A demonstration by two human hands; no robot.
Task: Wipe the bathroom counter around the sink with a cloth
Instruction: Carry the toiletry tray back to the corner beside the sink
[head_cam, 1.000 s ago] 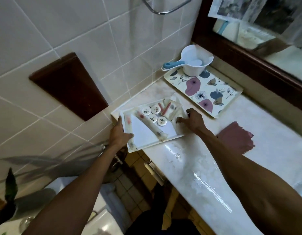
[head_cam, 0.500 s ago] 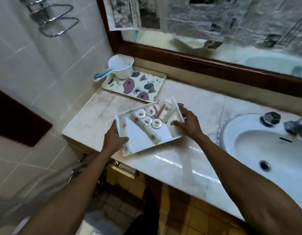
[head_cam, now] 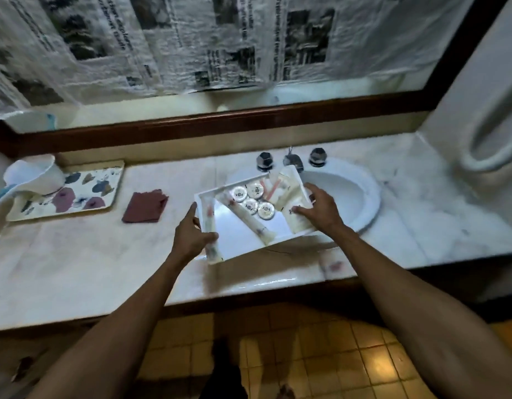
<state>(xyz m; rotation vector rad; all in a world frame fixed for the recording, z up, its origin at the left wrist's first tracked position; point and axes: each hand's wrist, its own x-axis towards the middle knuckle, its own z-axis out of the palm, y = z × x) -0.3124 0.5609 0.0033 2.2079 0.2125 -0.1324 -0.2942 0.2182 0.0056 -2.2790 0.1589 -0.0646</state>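
Note:
Both hands hold a white tray [head_cam: 233, 240] of toiletries above the counter, its right end over the left part of the sink [head_cam: 355, 197]. My left hand [head_cam: 193, 236] grips the tray's left edge. My right hand [head_cam: 321, 210] grips its right side, fingers over a sachet. Inside lie several round white tins, tubes and sachets. A folded maroon cloth [head_cam: 145, 206] lies flat on the pale marble counter [head_cam: 85, 254], left of the tray and untouched.
A floral tray [head_cam: 85, 197] with a white scoop [head_cam: 33, 175] on it stands at the counter's far left. Taps [head_cam: 292, 159] sit behind the sink. A wood-framed mirror covered with newspaper runs along the back. A wall rises at the right.
The tray has been carried to the right along the counter, from the left end by the floral tray to over the sink. Both hands kept their grip. The cloth stayed put.

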